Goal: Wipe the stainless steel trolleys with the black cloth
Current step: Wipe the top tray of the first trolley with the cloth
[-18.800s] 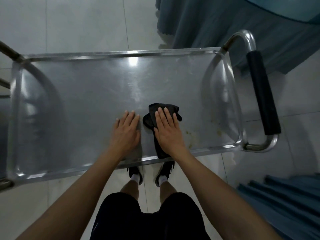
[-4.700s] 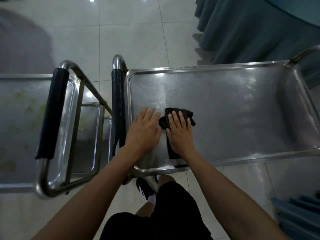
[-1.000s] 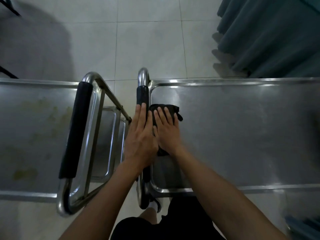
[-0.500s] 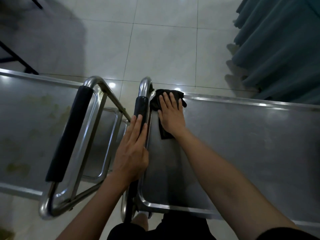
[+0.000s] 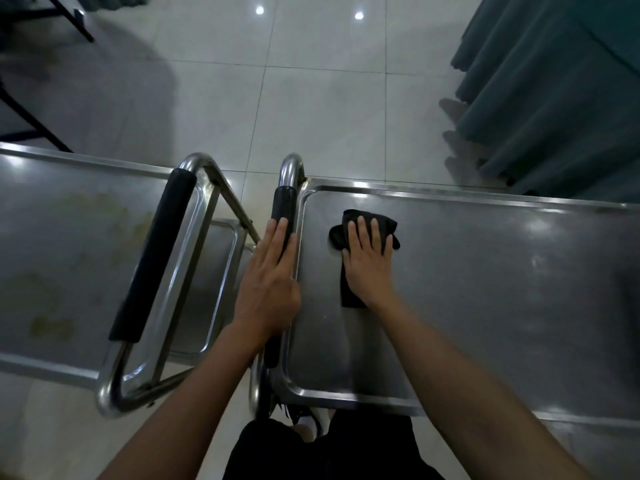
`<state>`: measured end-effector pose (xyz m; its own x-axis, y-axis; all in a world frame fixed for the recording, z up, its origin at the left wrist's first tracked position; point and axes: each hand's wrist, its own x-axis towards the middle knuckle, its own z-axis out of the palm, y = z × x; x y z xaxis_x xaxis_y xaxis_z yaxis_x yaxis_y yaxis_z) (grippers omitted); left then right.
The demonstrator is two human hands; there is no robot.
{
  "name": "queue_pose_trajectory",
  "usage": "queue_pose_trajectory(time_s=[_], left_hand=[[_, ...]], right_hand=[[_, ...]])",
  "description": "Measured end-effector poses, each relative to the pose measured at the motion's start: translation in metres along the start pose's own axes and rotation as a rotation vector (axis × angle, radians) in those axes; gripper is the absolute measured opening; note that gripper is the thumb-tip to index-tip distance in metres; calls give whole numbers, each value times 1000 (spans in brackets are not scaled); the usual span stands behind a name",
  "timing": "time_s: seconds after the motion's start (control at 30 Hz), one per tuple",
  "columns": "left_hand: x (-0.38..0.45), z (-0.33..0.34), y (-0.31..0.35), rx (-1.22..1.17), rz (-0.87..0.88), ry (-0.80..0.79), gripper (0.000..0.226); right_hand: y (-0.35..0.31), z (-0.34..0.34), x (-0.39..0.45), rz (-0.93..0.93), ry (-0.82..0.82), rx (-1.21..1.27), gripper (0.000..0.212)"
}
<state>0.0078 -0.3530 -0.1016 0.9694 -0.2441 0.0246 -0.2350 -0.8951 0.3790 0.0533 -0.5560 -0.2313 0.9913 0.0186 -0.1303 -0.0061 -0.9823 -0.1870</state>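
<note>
We look straight down and there is our right hand, fingers straight and spread, pressing flat on the black cloth. The cloth lies bunched on the top tray of the right trolley, near its far left corner, with a folded tail running back under our palm toward the wrist. Our left hand lies flat too, fingers straight and close together, resting along the black handle grip at the left end of that same trolley; nothing is gripped, the fingertips just lie on the padding. The steel tray gleams with dull streaks and a few bright reflections along its raised rim.

Just beside it on the left stands the second trolley, its own padded handle running parallel to the first, the two handles near each other but apart. That tray carries yellowish blotches across its surface. A lower shelf shows between the handle bars.

Beyond both lies the pale tiled floor with two ceiling lights mirrored in it. A teal drape hangs at the upper right, dark chair legs at the upper left. Below us we see black shorts and a shoe.
</note>
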Motion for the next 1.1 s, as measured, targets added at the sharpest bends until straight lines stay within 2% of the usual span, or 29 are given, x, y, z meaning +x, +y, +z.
queue_pose_trajectory(time_s=[0.23, 0.37, 0.7, 0.93, 1.1], left_hand=[[-6, -2, -1, 76, 38, 17, 61], [-14, -6, 0, 35, 39, -4, 57], [-82, 4, 7, 68, 151, -50, 55], [-121, 4, 25, 129, 204, -64, 52], [-159, 15, 44, 135, 218, -30, 58]], right_hand=[[-4, -1, -80, 113, -50, -39, 65], [-8, -6, -113, 141, -98, -76, 67], [-16, -16, -171, 201, -205, -28, 62], [0, -27, -216, 211, -160, 82, 58], [21, -24, -257, 180, -86, 166, 56]])
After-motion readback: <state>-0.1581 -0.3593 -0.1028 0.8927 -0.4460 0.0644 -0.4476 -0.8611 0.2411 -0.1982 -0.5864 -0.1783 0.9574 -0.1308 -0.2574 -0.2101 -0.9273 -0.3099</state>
